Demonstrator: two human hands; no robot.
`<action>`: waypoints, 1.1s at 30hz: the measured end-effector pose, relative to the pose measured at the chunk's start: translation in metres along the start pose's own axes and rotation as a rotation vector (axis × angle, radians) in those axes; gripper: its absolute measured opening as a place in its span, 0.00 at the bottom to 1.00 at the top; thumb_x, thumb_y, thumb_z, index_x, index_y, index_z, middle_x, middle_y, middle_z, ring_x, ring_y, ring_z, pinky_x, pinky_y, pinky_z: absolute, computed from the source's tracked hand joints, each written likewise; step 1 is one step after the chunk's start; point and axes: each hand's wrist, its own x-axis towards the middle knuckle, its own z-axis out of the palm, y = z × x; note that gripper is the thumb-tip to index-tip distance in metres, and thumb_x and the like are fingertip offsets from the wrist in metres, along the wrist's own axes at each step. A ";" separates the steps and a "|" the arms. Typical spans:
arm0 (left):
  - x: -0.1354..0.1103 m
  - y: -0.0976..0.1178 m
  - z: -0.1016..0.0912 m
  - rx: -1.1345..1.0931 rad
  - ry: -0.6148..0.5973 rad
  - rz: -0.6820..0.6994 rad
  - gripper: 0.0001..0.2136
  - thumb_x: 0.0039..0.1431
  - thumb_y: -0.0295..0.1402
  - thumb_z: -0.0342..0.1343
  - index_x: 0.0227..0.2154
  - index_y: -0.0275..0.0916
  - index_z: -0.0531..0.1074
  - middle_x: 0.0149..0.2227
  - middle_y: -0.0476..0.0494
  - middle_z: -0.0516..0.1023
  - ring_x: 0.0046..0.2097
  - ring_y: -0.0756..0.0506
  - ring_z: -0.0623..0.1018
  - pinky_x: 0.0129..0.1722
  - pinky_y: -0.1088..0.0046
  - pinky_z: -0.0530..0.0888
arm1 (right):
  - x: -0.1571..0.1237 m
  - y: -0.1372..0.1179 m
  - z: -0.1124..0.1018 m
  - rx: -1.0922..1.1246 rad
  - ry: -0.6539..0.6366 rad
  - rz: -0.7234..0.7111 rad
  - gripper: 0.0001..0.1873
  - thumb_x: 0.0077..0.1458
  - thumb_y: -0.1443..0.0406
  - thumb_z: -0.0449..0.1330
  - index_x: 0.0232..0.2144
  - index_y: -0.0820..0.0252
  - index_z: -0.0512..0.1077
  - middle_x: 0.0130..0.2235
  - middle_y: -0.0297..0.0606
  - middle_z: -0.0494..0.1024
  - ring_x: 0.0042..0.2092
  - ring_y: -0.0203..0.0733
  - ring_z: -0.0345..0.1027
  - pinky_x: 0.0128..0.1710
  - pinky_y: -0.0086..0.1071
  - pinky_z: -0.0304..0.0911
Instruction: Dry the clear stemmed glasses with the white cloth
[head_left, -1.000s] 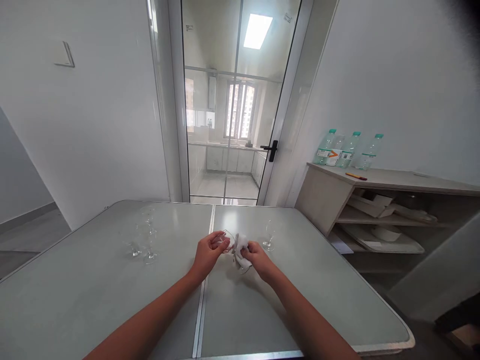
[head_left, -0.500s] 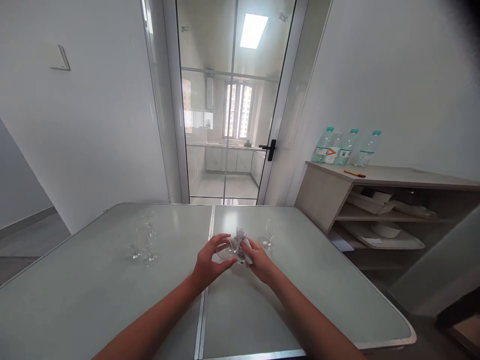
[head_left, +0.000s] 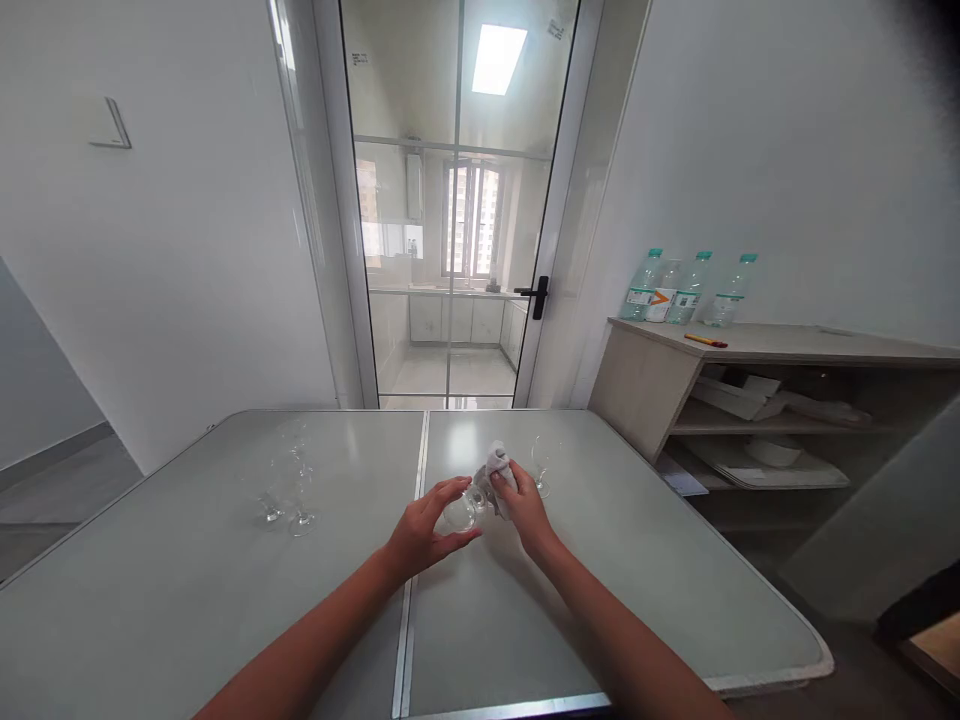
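Note:
My left hand (head_left: 426,530) grips the bowl of a clear stemmed glass (head_left: 460,512) over the middle of the grey table (head_left: 187,600). My right hand (head_left: 525,505) is closed on a white cloth (head_left: 498,466) and presses it against the glass. Another clear stemmed glass (head_left: 540,470) stands upright just right of my right hand. A group of clear stemmed glasses (head_left: 289,485) stands on the left half of the table.
A glass door (head_left: 457,220) with a black handle (head_left: 534,296) stands behind the table. At the right a wooden shelf unit (head_left: 780,400) carries water bottles (head_left: 694,288) and an orange pen (head_left: 705,341). The table's right edge runs close to the shelf.
The glass has turned in my left hand and sunk a little toward the table. My right hand with the cloth has shifted up and to the right along it.

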 end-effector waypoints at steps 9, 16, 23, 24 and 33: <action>0.004 0.017 -0.014 0.067 -0.366 0.141 0.27 0.56 0.38 0.66 0.59 0.43 0.72 0.57 0.34 0.78 0.57 0.35 0.79 0.55 0.58 0.77 | -0.007 0.002 -0.010 0.059 -0.451 0.297 0.17 0.47 0.55 0.69 0.34 0.63 0.78 0.28 0.33 0.76 0.28 0.37 0.65 0.29 0.28 0.57; 0.004 0.010 -0.003 -0.044 -0.060 0.008 0.28 0.57 0.37 0.67 0.60 0.45 0.68 0.58 0.36 0.76 0.59 0.38 0.77 0.59 0.57 0.76 | 0.006 0.006 -0.005 0.046 0.000 0.067 0.21 0.51 0.49 0.66 0.33 0.62 0.78 0.29 0.36 0.77 0.32 0.41 0.67 0.32 0.31 0.61; 0.005 0.004 0.002 -0.186 0.221 -0.117 0.26 0.60 0.34 0.65 0.60 0.45 0.64 0.58 0.39 0.74 0.57 0.39 0.78 0.58 0.55 0.78 | -0.002 0.003 0.006 0.102 -0.133 0.024 0.24 0.58 0.46 0.60 0.40 0.60 0.77 0.37 0.38 0.78 0.38 0.43 0.68 0.37 0.31 0.63; 0.004 0.003 0.004 -0.168 0.208 -0.086 0.27 0.59 0.34 0.65 0.60 0.45 0.64 0.58 0.39 0.74 0.57 0.39 0.78 0.58 0.55 0.78 | -0.001 0.007 0.006 0.048 -0.130 0.028 0.24 0.57 0.46 0.61 0.37 0.61 0.77 0.34 0.36 0.77 0.35 0.41 0.67 0.35 0.30 0.61; 0.008 0.015 0.013 -0.044 0.308 -0.185 0.25 0.59 0.39 0.65 0.57 0.47 0.67 0.55 0.43 0.76 0.53 0.40 0.82 0.55 0.57 0.81 | 0.000 -0.008 -0.009 -0.282 0.171 -0.221 0.14 0.55 0.64 0.57 0.39 0.59 0.81 0.33 0.34 0.75 0.34 0.40 0.65 0.34 0.30 0.60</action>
